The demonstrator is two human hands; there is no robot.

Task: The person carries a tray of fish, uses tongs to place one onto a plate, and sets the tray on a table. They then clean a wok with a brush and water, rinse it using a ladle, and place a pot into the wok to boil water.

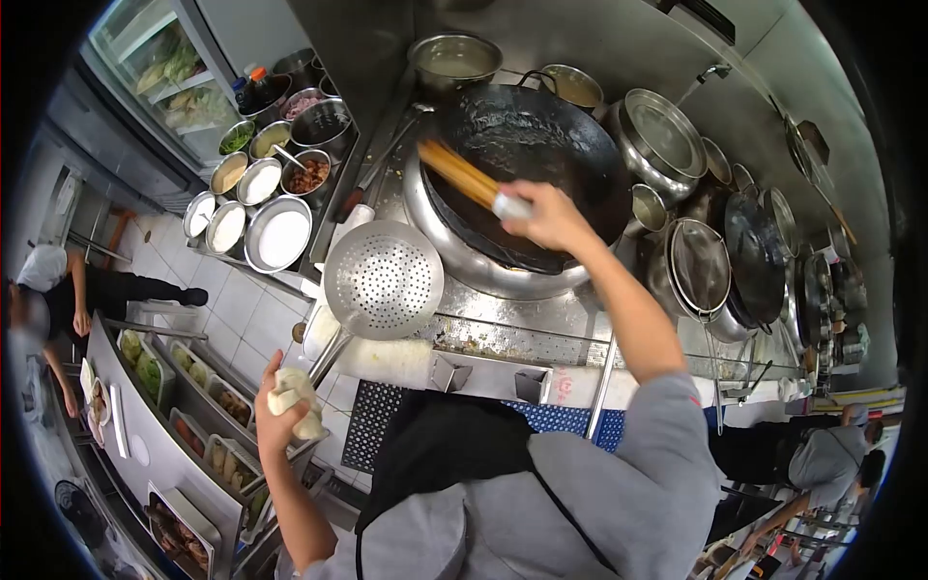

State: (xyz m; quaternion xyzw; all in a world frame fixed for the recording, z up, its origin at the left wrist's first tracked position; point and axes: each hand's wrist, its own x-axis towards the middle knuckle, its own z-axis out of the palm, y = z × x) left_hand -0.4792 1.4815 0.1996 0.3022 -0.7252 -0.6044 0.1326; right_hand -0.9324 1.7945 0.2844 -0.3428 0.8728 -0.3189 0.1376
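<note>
**Bamboo brush at work in the empty wok**

The bamboo brush (pixel 462 174) lies tilted across the upper centre of the frame, its bristle end over the left inside wall of the black wok (pixel 541 164). The right hand (pixel 549 217) is closed around its pale handle end, just above the wok's near rim. The wok sits in a steel ring on the stove and looks wet and empty of food, so the step in hand reads as scrubbing the pan clean.

The left hand (pixel 280 406), low at the left of the frame, is clenched on a crumpled pale cloth (pixel 295 398), held away from the stove over the tiled floor.

Just left of the wok a perforated skimmer (pixel 384 278) rests with its handle pointing down toward the cloth. Further up and left, round steel bowls (pixel 280 237) of seasonings and chopped ingredients crowd a side desk. To the right of the wok stand lidded pots (pixel 662 135) and a wire strainer (pixel 698 266).

Judging from this, the next move calls for a firm sweep of the bristles round the wall, keeping the brush low enough not to flick water.
</note>
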